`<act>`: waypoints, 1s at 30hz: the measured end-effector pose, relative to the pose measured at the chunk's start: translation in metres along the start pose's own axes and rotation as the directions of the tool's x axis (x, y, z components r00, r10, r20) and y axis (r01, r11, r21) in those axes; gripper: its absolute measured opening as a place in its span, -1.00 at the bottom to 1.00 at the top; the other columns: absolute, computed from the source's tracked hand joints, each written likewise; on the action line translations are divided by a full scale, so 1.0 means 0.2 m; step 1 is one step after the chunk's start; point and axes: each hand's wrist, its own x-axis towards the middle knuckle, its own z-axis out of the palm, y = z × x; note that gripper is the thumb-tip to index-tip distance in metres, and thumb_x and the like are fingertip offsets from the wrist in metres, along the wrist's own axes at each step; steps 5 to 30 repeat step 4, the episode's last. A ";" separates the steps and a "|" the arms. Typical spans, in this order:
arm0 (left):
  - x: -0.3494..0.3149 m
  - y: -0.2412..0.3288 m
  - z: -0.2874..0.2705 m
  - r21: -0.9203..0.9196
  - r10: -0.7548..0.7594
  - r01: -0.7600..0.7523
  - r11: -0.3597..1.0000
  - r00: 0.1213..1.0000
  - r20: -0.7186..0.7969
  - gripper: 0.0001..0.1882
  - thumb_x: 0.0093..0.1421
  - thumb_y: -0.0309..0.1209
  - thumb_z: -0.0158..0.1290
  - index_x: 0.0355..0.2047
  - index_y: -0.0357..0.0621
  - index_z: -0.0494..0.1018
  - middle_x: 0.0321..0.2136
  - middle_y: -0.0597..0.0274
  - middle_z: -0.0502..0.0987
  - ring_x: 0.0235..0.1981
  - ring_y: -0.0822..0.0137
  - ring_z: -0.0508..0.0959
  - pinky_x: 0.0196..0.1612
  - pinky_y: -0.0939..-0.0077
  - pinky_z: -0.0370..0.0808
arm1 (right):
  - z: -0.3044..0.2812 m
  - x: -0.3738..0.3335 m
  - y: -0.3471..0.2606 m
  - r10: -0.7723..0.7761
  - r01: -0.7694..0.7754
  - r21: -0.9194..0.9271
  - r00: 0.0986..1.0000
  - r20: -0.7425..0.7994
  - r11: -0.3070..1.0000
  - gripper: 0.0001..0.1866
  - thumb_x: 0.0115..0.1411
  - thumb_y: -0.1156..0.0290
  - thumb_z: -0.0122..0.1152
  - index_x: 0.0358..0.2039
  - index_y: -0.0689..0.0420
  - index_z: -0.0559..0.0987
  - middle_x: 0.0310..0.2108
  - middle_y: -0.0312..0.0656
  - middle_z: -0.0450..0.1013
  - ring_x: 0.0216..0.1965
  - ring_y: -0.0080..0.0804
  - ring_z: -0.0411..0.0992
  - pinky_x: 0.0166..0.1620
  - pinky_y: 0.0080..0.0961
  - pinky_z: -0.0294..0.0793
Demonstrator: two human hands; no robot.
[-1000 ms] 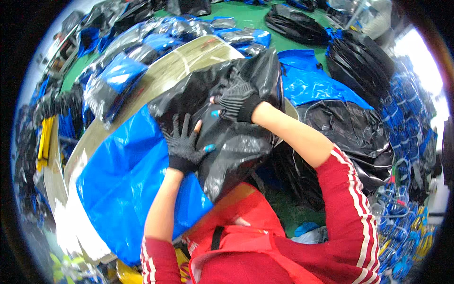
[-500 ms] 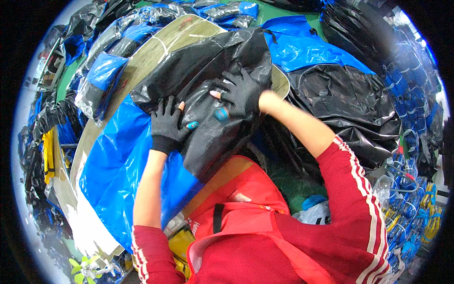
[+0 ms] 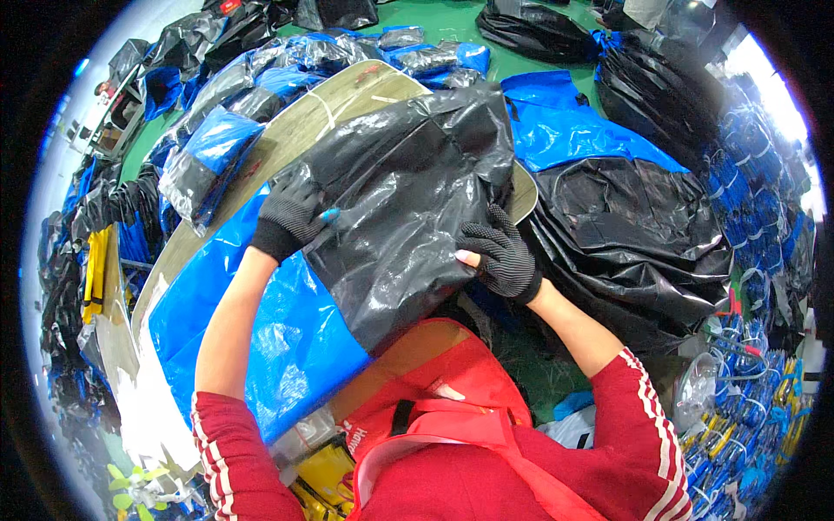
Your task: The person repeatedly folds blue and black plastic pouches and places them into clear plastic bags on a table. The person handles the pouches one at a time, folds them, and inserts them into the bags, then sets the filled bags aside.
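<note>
A large plastic cover, glossy black (image 3: 400,208) on one part and bright blue (image 3: 291,347) on the other, lies spread over a table in front of me. My left hand (image 3: 294,214), in a black ribbed glove, rests on the black part close to the blue seam. Its fingers lie out along the sheet, and a teal-coloured tip shows on its thumb side. At the cover's right edge, my right hand (image 3: 502,258) touches the black plastic, fingers apart, one bare fingertip showing through the glove. Neither hand visibly grips the cover.
The wood-grain tabletop (image 3: 358,84) shows beyond the cover. A folded blue-and-black packet (image 3: 208,161) lies on its left side. More blue-and-black plastic (image 3: 630,226) is heaped on the right. Bundled blue packs (image 3: 751,195) are stacked at far right. A small green fan (image 3: 136,488) stands lower left.
My right hand has moved down and right to the cover's edge; my left hand has shifted slightly up and left. The black part is spread flatter and wider.
</note>
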 end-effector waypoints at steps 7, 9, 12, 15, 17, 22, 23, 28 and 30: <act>0.17 0.44 -0.24 -0.169 0.296 -0.425 0.889 0.815 -0.498 -0.35 0.08 0.01 0.05 0.13 -0.02 0.33 0.20 -0.04 0.30 0.24 -0.04 0.26 0.28 0.09 0.15 | -0.28 0.14 -0.14 0.101 -0.125 0.105 0.972 0.211 0.987 -0.81 0.17 0.24 0.18 -0.27 0.03 0.61 -0.28 -0.06 0.52 -0.23 -0.05 0.52 0.07 0.03 0.39; 0.17 0.44 -0.24 -0.169 0.296 -0.425 0.889 0.815 -0.498 -0.35 0.08 0.01 0.05 0.13 -0.02 0.33 0.20 -0.04 0.30 0.24 -0.04 0.26 0.28 0.09 0.15 | -0.28 0.14 -0.14 0.101 -0.125 0.105 0.972 0.211 0.987 -0.81 0.17 0.24 0.18 -0.27 0.03 0.61 -0.28 -0.06 0.52 -0.23 -0.05 0.52 0.07 0.03 0.39; 0.17 0.44 -0.24 -0.169 0.296 -0.425 0.889 0.815 -0.498 -0.35 0.08 0.01 0.05 0.13 -0.02 0.33 0.20 -0.04 0.30 0.24 -0.04 0.26 0.28 0.09 0.15 | -0.28 0.14 -0.14 0.101 -0.125 0.105 0.972 0.211 0.987 -0.81 0.17 0.24 0.18 -0.27 0.03 0.61 -0.28 -0.06 0.52 -0.23 -0.05 0.52 0.07 0.03 0.39; 0.17 0.44 -0.24 -0.169 0.296 -0.425 0.889 0.815 -0.498 -0.35 0.08 0.01 0.05 0.13 -0.02 0.33 0.20 -0.04 0.30 0.24 -0.04 0.26 0.28 0.09 0.15 | -0.28 0.14 -0.14 0.101 -0.125 0.105 0.972 0.211 0.987 -0.81 0.17 0.24 0.18 -0.27 0.03 0.61 -0.28 -0.06 0.52 -0.23 -0.05 0.52 0.07 0.03 0.39; 0.17 0.44 -0.24 -0.169 0.296 -0.425 0.889 0.815 -0.498 -0.35 0.08 0.01 0.05 0.13 -0.02 0.33 0.20 -0.04 0.30 0.24 -0.04 0.26 0.28 0.09 0.15 | -0.28 0.14 -0.14 0.101 -0.125 0.105 0.972 0.211 0.987 -0.81 0.17 0.24 0.18 -0.27 0.03 0.61 -0.28 -0.06 0.52 -0.23 -0.05 0.52 0.07 0.03 0.39; 0.17 0.44 -0.24 -0.169 0.296 -0.425 0.889 0.815 -0.498 -0.35 0.08 0.01 0.05 0.13 -0.02 0.33 0.20 -0.04 0.30 0.24 -0.04 0.26 0.28 0.09 0.15 | -0.28 0.14 -0.14 0.101 -0.125 0.105 0.972 0.211 0.987 -0.81 0.17 0.24 0.18 -0.27 0.03 0.61 -0.28 -0.06 0.52 -0.23 -0.05 0.52 0.07 0.03 0.39; 0.17 0.44 -0.24 -0.169 0.296 -0.425 0.889 0.815 -0.498 -0.35 0.08 0.01 0.05 0.13 -0.02 0.33 0.20 -0.04 0.30 0.24 -0.04 0.26 0.28 0.09 0.15 | -0.28 0.14 -0.14 0.101 -0.125 0.105 0.972 0.211 0.987 -0.81 0.17 0.24 0.18 -0.27 0.03 0.61 -0.28 -0.06 0.52 -0.23 -0.05 0.52 0.07 0.03 0.39; 0.17 0.44 -0.24 -0.169 0.296 -0.425 0.889 0.815 -0.498 -0.35 0.08 0.01 0.05 0.13 -0.02 0.33 0.20 -0.04 0.30 0.24 -0.04 0.26 0.28 0.09 0.15 | -0.28 0.14 -0.14 0.101 -0.125 0.105 0.972 0.211 0.987 -0.81 0.17 0.24 0.18 -0.27 0.03 0.61 -0.28 -0.06 0.52 -0.23 -0.05 0.52 0.07 0.03 0.39; 0.17 0.44 -0.24 -0.169 0.296 -0.425 0.889 0.815 -0.498 -0.35 0.08 0.01 0.05 0.13 -0.02 0.33 0.20 -0.04 0.30 0.24 -0.04 0.26 0.28 0.09 0.15 | -0.28 0.14 -0.14 0.101 -0.125 0.105 0.972 0.211 0.987 -0.81 0.17 0.24 0.18 -0.27 0.03 0.61 -0.28 -0.06 0.52 -0.23 -0.05 0.52 0.07 0.03 0.39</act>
